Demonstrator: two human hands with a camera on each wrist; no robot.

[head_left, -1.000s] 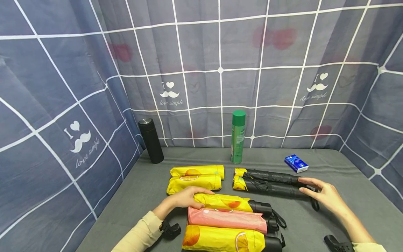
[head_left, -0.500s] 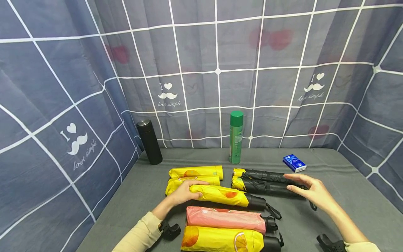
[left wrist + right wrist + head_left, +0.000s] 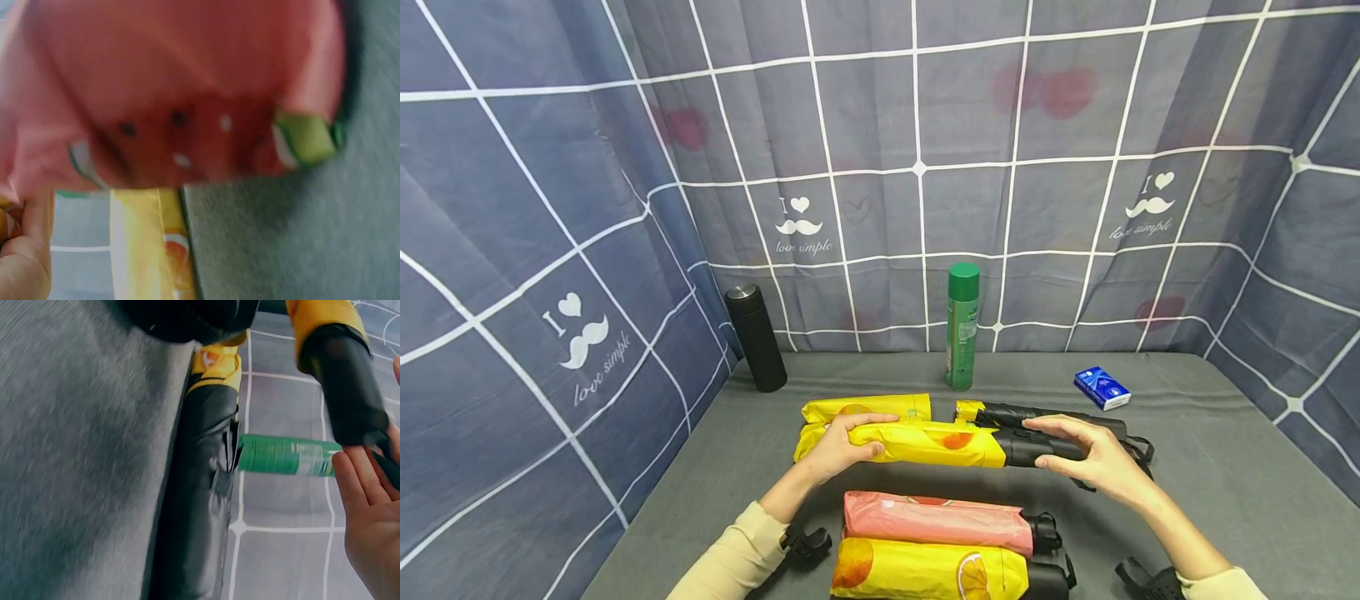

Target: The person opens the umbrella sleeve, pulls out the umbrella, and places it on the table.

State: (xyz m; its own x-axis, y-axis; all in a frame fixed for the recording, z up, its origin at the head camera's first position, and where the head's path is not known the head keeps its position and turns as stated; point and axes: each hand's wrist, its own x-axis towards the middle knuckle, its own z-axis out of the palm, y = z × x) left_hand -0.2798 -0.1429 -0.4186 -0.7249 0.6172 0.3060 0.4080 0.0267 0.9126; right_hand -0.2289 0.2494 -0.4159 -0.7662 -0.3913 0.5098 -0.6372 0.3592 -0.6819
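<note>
Yellow folded umbrella (image 3: 928, 443) with an orange-slice print is held level between both hands, just above the grey table (image 3: 1210, 467), in front of the person. Left hand (image 3: 842, 440) curls its fingers (image 3: 871, 419) over the canopy end, thumb under it, so this grip is closed round the fabric. Right hand (image 3: 1093, 454) wraps the black handle (image 3: 1037, 448) at the other end, fingers bent over the top; the right wrist view shows the palm (image 3: 369, 519) right against that handle (image 3: 344, 387).

Directly behind the held umbrella lie two more yellow umbrellas (image 3: 865, 408), side by side on the left, and two black umbrellas (image 3: 1060, 414) with yellow tips on the right, partly hidden by the right hand. In the right wrist view one black umbrella (image 3: 194, 506) runs along the table, blurred.

Nearer the person, a pink umbrella (image 3: 936, 522) lies parallel, and a second orange-print yellow umbrella (image 3: 928, 572) lies just beside it at the bottom edge. The left wrist view is filled by blurred pink fabric (image 3: 181, 94).

Farther back, a black flask (image 3: 756, 337) stands upright at the left, a green spray can (image 3: 962, 327) upright near the middle, and a small blue packet (image 3: 1101, 388) lies to the right. A checked grey-blue curtain (image 3: 925, 167) surrounds the table.
</note>
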